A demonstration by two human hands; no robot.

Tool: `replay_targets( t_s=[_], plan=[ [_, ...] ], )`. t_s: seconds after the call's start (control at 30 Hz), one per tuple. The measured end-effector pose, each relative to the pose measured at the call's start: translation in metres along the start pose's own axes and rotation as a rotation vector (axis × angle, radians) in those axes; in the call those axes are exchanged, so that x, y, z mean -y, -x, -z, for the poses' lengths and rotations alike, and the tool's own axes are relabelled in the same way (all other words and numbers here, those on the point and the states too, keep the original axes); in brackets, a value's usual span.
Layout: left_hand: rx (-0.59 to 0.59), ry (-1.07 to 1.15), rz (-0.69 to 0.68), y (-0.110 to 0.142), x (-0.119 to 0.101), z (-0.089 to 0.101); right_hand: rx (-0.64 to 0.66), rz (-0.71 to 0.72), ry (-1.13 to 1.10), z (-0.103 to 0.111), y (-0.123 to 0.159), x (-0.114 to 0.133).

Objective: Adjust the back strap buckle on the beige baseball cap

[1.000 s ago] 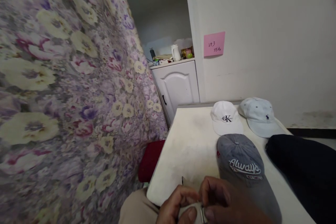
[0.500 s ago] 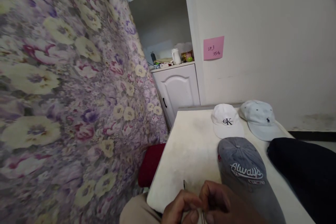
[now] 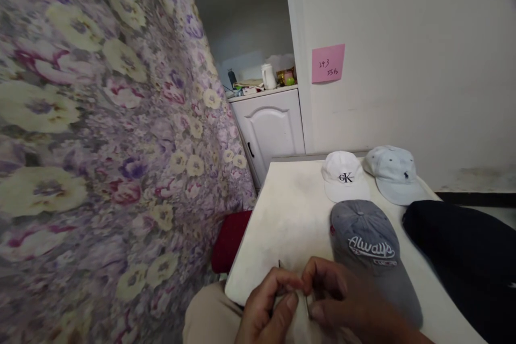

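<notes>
Low in the head view my left hand (image 3: 271, 303) and my right hand (image 3: 336, 293) meet over the table's near edge, both closed in a pinch with the fingertips nearly touching. A thin dark tip (image 3: 280, 264) pokes up just beyond my left fingers. Between the hands runs a slim, light rod-like piece (image 3: 307, 307), against the right fingertips. Pale material (image 3: 297, 328) shows below; whether it is held cloth or my clothing I cannot tell. Close beyond my right hand lies a grey cap (image 3: 363, 231) marked "Always", partly covered by the forearm.
On the white table (image 3: 278, 220) are a white cap (image 3: 344, 174), a pale blue cap (image 3: 397, 172) and a dark cloth item (image 3: 455, 247) at right. A red seat (image 3: 229, 242) stands at the left, beside a floral curtain (image 3: 121, 145). Behind is a white cabinet (image 3: 274, 129).
The hands sit slightly higher in view, still pinched together. Caps, table and wall note have shifted a little upward in view as the camera tilts.
</notes>
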State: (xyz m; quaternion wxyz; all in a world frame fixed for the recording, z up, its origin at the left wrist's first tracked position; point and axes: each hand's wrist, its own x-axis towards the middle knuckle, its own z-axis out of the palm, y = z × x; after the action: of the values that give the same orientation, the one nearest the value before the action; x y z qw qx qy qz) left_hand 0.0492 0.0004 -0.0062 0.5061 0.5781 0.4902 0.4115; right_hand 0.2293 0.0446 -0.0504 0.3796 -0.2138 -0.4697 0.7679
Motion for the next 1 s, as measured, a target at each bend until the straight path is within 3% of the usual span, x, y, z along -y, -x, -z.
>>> replay_targets(
  t_s=[0.23, 0.5, 0.67, 0.87, 1.0],
  plan=[
    [-0.017, 0.034, -0.003, -0.004, -0.005, -0.004, -0.161, 0.074, 0.113, -0.014, 0.004, 0.006],
    [-0.05, 0.125, 0.036, -0.005, -0.002, -0.001, -0.052, -0.024, 0.04, -0.005, 0.003, 0.014],
    [-0.041, 0.114, -0.022, -0.003, -0.001, -0.003, -0.08, -0.016, 0.088, -0.008, 0.003, 0.012],
    [-0.046, -0.006, -0.053, -0.002, -0.005, -0.007, -0.249, 0.105, 0.337, -0.023, 0.007, 0.018],
    [-0.031, 0.017, -0.04, -0.002, -0.004, -0.006, -0.186, 0.062, 0.255, -0.018, 0.01, 0.016]
  ],
)
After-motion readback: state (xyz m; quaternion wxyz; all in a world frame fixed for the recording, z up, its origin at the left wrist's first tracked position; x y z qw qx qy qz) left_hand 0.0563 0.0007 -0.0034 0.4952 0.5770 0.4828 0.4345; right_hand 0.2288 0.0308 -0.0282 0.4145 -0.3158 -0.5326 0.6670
